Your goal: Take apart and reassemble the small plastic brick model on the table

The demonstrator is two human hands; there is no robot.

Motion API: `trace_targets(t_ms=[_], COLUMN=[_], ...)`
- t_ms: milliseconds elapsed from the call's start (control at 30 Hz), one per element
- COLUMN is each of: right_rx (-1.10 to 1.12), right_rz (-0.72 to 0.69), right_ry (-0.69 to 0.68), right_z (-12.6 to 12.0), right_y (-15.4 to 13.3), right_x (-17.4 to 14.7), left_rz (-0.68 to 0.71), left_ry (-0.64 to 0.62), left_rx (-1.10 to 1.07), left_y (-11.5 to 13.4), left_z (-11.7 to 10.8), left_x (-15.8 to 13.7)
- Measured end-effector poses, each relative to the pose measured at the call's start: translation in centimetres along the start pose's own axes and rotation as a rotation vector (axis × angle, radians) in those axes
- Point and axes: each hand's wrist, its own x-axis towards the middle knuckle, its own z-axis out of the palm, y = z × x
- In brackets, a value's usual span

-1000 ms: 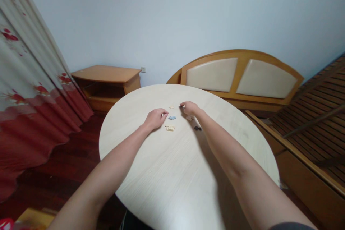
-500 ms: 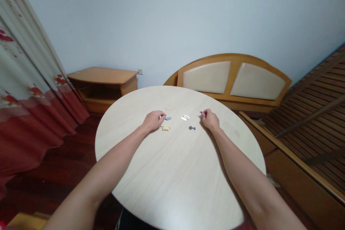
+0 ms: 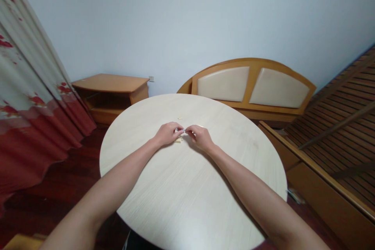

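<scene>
A big round pale table (image 3: 187, 199) is seen in the middle of the room. Both hands are laid on it near the far side. The left hand (image 3: 166, 134) and the right hand (image 3: 200, 138) are brought together, fingertip to fingertip. A tiny pale piece (image 3: 181, 129) is pinched between them, with the fingers curled in tight. A small tan block (image 3: 178, 140) is seen on the table just under the hands. A very small tan bit (image 3: 179, 117) is left further back, apart from the hands.
</scene>
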Motion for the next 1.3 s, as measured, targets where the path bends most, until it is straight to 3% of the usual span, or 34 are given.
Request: trace_targets(t_ms=[200,433,1300], right_rx=[0.026,-0.001,-0.006], right_rz=[-0.026,0.063,0.064], right_ry=[0.002,0.009,-0.013], right_z=[0.0,-0.2,-0.3], right_y=[0.2,0.1,0.9], right_x=[-0.2,-0.2,-0.4], left_rz=[-0.026,-0.073,-0.067], left_ry=[-0.009,0.032,0.051], left_rx=[-0.037,-0.016,-0.022], left_y=[-0.1,-0.3,-0.6], left_z=[-0.1,0.0,0.4], left_x=[-0.1,-0.1,-0.1])
